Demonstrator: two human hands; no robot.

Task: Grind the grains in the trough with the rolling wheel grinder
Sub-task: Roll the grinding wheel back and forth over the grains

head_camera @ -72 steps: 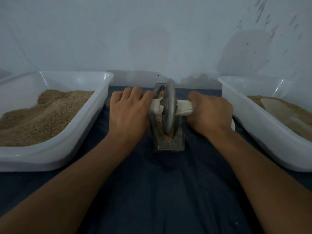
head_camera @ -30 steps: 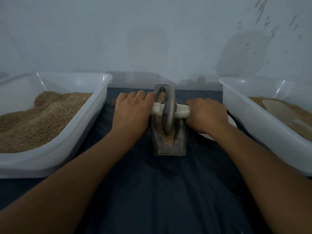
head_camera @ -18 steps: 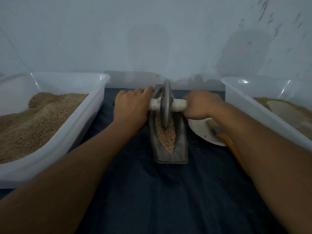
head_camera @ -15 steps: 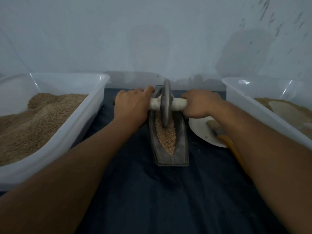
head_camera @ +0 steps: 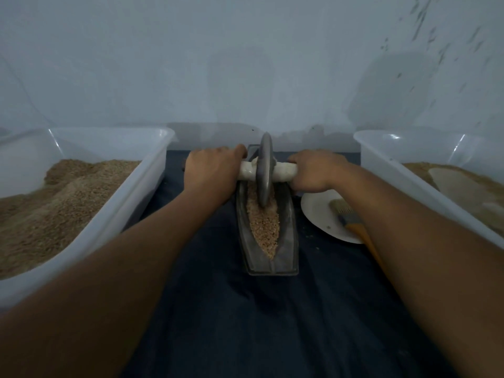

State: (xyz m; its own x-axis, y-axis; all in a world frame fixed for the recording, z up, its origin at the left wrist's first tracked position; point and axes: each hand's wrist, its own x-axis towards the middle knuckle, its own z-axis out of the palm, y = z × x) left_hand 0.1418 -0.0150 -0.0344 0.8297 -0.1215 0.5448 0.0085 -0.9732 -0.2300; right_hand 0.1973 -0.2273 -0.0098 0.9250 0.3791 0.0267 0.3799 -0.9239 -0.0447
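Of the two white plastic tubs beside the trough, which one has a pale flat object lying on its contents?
The right tub, next to the plate with the brush. A pale flat object lies on its brown contents; the left tub holds only heaped brown grain.

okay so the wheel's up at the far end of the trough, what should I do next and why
Probably roll the wheel back toward you. Both the left hand and right hand grip the handle, and the grains in the trough nearer you lie exposed.

No readable text, label, brand, number or sign shows on anything in view.
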